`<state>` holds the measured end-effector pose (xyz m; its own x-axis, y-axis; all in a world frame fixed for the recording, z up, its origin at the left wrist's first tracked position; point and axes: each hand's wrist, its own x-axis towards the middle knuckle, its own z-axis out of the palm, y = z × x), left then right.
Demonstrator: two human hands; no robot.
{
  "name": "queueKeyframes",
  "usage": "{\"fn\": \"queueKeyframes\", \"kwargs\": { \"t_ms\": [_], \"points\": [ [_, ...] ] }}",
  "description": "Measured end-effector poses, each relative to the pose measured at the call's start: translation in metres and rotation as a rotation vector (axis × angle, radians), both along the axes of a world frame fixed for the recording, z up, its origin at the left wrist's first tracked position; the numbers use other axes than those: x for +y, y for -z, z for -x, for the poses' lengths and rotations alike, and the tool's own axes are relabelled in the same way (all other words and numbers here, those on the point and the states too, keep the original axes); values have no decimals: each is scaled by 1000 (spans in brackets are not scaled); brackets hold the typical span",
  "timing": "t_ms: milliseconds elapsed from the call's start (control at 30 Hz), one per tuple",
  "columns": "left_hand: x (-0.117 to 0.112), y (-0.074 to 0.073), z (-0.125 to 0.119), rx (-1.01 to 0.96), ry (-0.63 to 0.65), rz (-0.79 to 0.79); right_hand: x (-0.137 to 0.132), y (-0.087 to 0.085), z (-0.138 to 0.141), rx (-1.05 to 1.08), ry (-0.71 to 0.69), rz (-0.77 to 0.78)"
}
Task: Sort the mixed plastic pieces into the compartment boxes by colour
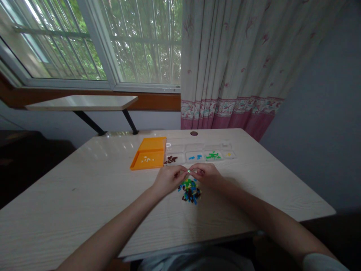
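My left hand (168,178) and my right hand (205,174) meet fingertip to fingertip above a small pile of mixed blue, green and dark brown pieces (190,191) on the pale wooden table (84,195). Both hands are closed in a pinch on one tiny green piece (188,171) held between them. Just beyond the hands lies a clear sorting tray (201,152) with compartments that hold brown, blue, green and yellow pieces apart. An orange tray (149,153) with a few white bits lies to its left.
A round cable hole (194,133) sits near the table's far edge. Behind the table are a window, a narrow shelf (81,102) on black brackets, and a flowered curtain (239,64). The table's right and near edges drop off close by.
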<state>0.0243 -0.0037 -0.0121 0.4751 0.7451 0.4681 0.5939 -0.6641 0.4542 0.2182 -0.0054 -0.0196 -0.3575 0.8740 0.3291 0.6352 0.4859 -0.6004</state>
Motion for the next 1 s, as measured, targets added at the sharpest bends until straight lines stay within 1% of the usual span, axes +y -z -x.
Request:
{"fn": "queueKeyframes", "kwargs": {
  "t_ms": [167, 267, 367, 467, 533, 633, 800, 1000],
  "points": [
    [0, -4, 0, 10, -5, 17, -1, 1, -1, -11, -2, -64],
    [3, -9, 5, 55, -19, 53, 0, -3, -6, -32, 31, -165],
    [8, -11, 12, 163, 38, 107, 2, -12, -13, -31, 100, -275],
    [11, -9, 17, 261, 113, 145, 3, -21, -22, 10, 159, -348],
    [13, -7, 18, 299, 138, 159, 4, -24, -27, 31, 178, -382],
    [13, -6, 18, 340, 146, 163, 5, -24, -30, 32, 175, -401],
    [11, -10, 17, 380, 140, 140, 5, -23, -29, 18, 152, -418],
    [10, -11, 18, 430, 153, 98, 4, -24, -28, -10, 140, -602]
  ]
}}
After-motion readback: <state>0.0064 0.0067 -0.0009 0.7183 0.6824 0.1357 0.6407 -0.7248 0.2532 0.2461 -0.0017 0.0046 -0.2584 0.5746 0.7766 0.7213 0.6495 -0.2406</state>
